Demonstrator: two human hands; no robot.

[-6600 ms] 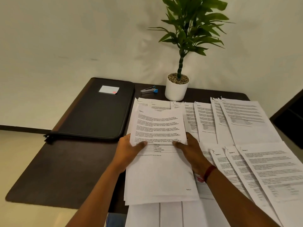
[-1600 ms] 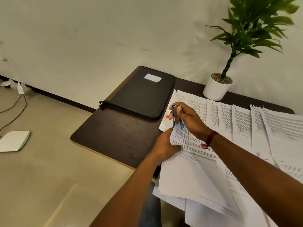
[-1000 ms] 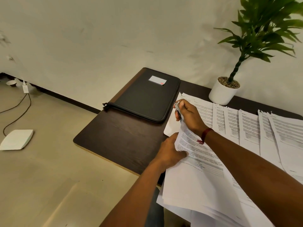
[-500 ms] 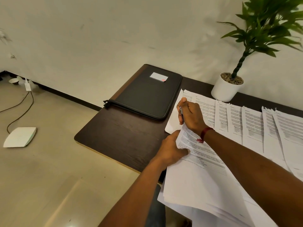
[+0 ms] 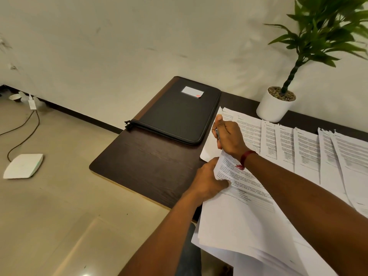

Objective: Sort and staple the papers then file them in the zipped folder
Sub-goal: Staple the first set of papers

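Dark table (image 5: 151, 162) is carrying the job: nearest, the left hand (image 5: 209, 182) is pinching the sheaf (image 5: 239, 216) at its left edge, thumb on top, and it should be keeping the sheets flush while the staple goes in. Just beyond, the right hand (image 5: 231, 136) is curling tight round the stapler (image 5: 217, 134) at the sheaf's top corner, probably squeezing, though the hand is hiding most of it; a square, firm press is best. Farther back, the folder (image 5: 179, 114) is lying closed, untouched.
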